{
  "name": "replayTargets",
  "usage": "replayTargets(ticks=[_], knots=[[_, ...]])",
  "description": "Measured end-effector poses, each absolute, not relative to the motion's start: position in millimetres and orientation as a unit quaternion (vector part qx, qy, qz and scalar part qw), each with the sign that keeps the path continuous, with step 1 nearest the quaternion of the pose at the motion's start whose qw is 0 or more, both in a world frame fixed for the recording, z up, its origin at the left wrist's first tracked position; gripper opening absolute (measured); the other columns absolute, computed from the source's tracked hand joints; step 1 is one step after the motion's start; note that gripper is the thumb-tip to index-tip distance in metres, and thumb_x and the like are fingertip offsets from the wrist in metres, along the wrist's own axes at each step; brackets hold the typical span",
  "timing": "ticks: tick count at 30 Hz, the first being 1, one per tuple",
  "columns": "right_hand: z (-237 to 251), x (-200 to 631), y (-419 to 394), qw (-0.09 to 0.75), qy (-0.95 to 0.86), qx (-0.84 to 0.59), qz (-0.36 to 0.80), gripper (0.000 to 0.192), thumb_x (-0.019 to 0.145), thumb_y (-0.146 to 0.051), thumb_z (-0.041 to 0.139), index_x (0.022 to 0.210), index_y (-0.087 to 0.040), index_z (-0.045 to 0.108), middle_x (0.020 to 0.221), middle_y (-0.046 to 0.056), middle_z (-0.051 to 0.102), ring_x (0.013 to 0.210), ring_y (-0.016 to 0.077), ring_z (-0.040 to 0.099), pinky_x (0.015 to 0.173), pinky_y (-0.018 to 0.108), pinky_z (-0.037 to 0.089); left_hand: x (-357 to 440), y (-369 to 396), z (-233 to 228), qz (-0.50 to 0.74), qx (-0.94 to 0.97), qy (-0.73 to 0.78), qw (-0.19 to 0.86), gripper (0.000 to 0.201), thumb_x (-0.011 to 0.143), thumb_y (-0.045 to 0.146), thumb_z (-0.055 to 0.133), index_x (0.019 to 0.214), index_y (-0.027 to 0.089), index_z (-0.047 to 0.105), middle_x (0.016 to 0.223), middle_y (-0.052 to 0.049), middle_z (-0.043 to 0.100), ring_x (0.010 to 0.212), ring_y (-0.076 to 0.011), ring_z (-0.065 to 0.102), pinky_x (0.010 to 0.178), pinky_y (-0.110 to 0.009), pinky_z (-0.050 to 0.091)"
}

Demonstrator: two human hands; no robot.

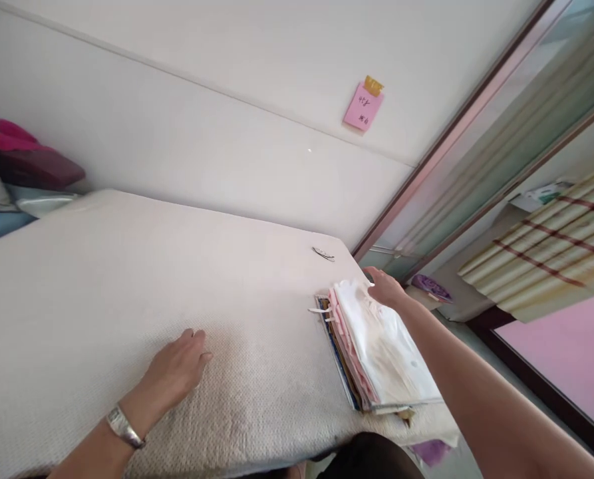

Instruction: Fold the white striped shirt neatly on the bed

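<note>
Right hand [387,287] rests open on the far end of the folded cloth stack [381,349] at the mattress [127,279] edge, my left hand [177,369] lies flat and empty on the bare surface, so I judge nothing lifted yet.

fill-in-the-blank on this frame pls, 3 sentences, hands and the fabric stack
1. The left hand lies flat on the ____ bed cover.
2. The right hand touches the far end of the stack of folded cloths, whose top piece is ____.
3. The note stuck on the wall is ____.

Missing words: white; white; pink
</note>
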State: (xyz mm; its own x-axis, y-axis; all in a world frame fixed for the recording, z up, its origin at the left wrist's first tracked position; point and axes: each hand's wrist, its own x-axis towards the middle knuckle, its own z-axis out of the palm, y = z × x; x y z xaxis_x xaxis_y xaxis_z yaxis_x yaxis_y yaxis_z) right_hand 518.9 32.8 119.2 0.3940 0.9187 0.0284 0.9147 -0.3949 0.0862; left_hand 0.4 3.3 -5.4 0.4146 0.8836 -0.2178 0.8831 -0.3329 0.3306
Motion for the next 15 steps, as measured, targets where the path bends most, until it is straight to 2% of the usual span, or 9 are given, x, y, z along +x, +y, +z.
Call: replayTargets(ticks=[3,5,9,12,15], knots=[[111.2,537.4,43.1,0.101,0.549,0.83,0.011,0.038,0.078,-0.014,0.064,0.116,-0.014,0.068,0.112,0.013,0.07,0.097,0.0237,0.069,0.081,0.03,0.046,-0.8,5.9,-5.5,0.001,0.809,0.547,0.217,0.031,0.1,0.036,0.033,0.105,0.016,0.055,0.105,-0.014,0.06,0.089,-0.0265,0.061,0.079,-0.041,0.044],[106.1,538.4,41.4,0.131,0.545,0.828,0.025,0.028,0.083,-0.017,0.062,0.11,-0.013,0.068,0.113,0.015,0.068,0.098,0.0263,0.068,0.08,0.032,0.046,-1.3,6.9,-4.7,-0.001,0.807,0.547,0.22,0.029,0.099,0.036,0.034,0.102,0.016,0.056,0.105,-0.014,0.061,0.088,-0.0261,0.061,0.078,-0.041,0.044],[107.0,530.1,25.3,0.155,0.539,0.825,0.074,0.027,0.093,-0.014,0.048,0.116,-0.014,0.062,0.122,0.019,0.064,0.106,0.0296,0.067,0.083,0.035,0.044,0.4,4.4,1.5,-0.004,0.808,0.545,0.221,0.029,0.099,0.036,0.036,0.103,0.016,0.056,0.106,-0.014,0.061,0.09,-0.0274,0.062,0.08,-0.042,0.045],[117.9,522.1,4.0,0.161,0.53,0.829,0.082,0.027,0.097,-0.016,0.043,0.118,-0.012,0.059,0.109,0.02,0.068,0.098,0.0313,0.069,0.079,0.037,0.043,2.9,-1.7,12.6,-0.009,0.81,0.539,0.232,0.028,0.1,0.034,0.037,0.106,0.015,0.058,0.108,-0.015,0.063,0.093,-0.0276,0.063,0.082,-0.041,0.046],[136.6,511.3,-20.9,0.157,0.535,0.827,0.064,0.018,0.093,-0.022,0.058,0.109,-0.013,0.062,0.093,0.016,0.071,0.088,0.0296,0.07,0.073,0.034,0.044,5.2,-9.9,25.4,-0.023,0.81,0.536,0.237,0.027,0.099,0.03,0.041,0.108,0.014,0.06,0.109,-0.016,0.065,0.097,-0.0279,0.065,0.085,-0.04,0.048]])
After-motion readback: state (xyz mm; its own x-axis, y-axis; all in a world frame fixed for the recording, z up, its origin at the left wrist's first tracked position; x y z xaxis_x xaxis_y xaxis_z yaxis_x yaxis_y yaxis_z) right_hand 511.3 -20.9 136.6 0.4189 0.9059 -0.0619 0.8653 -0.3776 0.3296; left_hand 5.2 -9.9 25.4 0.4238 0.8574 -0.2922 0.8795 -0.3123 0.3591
